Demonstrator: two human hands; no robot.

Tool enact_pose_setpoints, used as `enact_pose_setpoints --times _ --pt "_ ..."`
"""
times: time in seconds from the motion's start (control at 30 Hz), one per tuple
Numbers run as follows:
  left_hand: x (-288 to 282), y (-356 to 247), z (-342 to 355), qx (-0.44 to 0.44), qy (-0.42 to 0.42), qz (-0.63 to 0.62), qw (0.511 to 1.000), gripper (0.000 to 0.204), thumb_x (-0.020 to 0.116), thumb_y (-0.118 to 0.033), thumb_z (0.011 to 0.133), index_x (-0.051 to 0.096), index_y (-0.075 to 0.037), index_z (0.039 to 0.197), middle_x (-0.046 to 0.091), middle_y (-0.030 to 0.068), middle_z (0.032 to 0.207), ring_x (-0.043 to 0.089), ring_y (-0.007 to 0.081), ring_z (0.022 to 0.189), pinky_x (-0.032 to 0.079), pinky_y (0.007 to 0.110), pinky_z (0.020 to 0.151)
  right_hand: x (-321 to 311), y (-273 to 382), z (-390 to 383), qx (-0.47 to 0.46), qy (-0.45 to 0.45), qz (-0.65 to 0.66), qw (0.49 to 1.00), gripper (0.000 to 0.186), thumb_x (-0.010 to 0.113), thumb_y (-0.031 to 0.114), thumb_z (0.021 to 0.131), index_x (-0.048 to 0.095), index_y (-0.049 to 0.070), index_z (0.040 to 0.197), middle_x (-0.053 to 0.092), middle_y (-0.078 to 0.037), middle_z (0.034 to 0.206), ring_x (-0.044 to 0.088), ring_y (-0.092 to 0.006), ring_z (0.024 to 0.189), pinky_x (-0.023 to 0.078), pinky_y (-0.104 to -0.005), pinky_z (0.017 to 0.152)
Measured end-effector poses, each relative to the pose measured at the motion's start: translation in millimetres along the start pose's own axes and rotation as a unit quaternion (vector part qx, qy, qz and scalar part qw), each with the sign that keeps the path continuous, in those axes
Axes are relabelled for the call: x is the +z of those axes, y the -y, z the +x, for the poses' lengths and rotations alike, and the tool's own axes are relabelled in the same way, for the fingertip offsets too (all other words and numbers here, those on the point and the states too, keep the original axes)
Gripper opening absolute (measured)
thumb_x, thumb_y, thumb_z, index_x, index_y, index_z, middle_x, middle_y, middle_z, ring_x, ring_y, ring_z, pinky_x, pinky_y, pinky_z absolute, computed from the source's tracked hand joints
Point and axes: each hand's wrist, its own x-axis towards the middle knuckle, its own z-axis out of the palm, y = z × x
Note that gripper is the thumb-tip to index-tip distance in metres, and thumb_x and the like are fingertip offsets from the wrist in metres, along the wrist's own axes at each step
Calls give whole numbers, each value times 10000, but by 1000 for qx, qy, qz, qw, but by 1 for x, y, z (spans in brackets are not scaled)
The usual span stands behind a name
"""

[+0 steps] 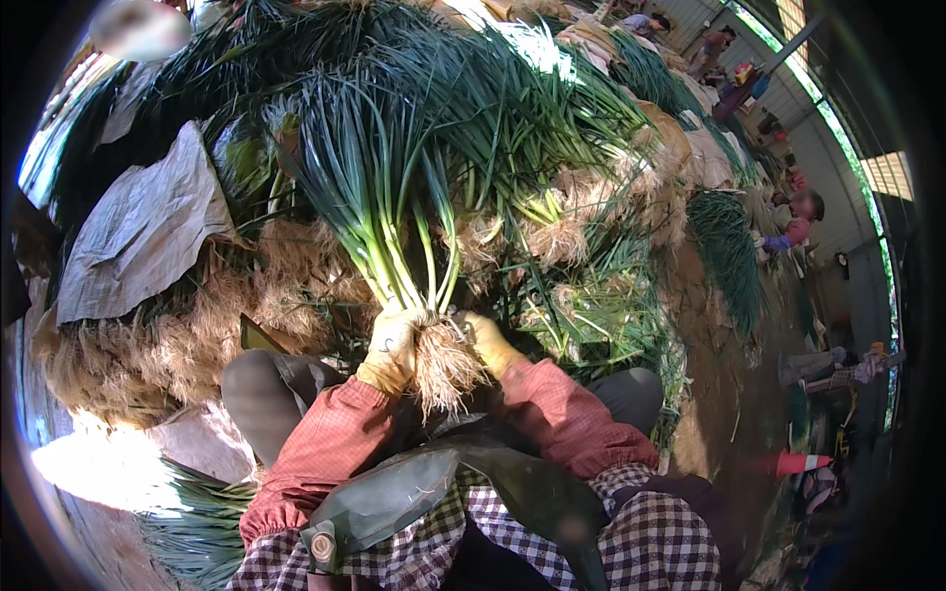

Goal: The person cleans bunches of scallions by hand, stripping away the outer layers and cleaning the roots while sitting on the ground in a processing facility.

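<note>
A bunch of green onions stands up in front of me, its dark leaves fanning away and its pale roots hanging toward my lap. My left hand, in a yellowish glove, is closed round the white stem bases. On the other side of the roots, my right hand, gloved too, has its fingers curled in against the stem base at the bunch's right edge. Its fingertips are partly hidden there. Both forearms wear reddish sleeves.
A large heap of green onions lies ahead, roots toward me. A pale sheet covers part of it at left. Loose trimmed leaves lie right of my hands. More onions lie lower left. Other people sit farther right, near a traffic cone.
</note>
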Motion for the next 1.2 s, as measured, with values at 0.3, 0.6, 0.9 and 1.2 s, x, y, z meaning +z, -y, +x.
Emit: enact_pose_setpoints --times 0.3,0.6,0.9,1.2 --pt "14 -3 -12 -16 -5 81 997 156 522 67 703 562 57 853 578 101 706 574 187 569 503 282 511 52 54 -5 -366 -9 -639 677 44 600 88 794 564 65 801 549 -7 624 540 -112 531 451 -238 455" --pt "-66 -3 21 76 149 60 984 168 440 -66 835 524 24 950 575 104 865 568 199 724 498 280 652 120 -27 -100 -637 271 -582 426 204 570 -46 667 530 78 825 519 -57 749 530 -196 697 459 -277 626" --pt "-3 1 -9 -34 150 5 988 112 537 20 707 566 3 814 566 44 746 554 142 650 475 243 598 81 42 -68 -249 49 -378 890 100 563 100 832 540 6 861 544 -44 629 503 -106 467 421 -220 420" --pt "-17 2 -19 35 80 123 989 144 562 17 702 601 58 833 613 80 776 585 141 682 479 247 632 62 32 -28 -109 -6 -470 876 226 621 229 795 553 23 730 554 -54 596 484 -105 445 369 -221 363"
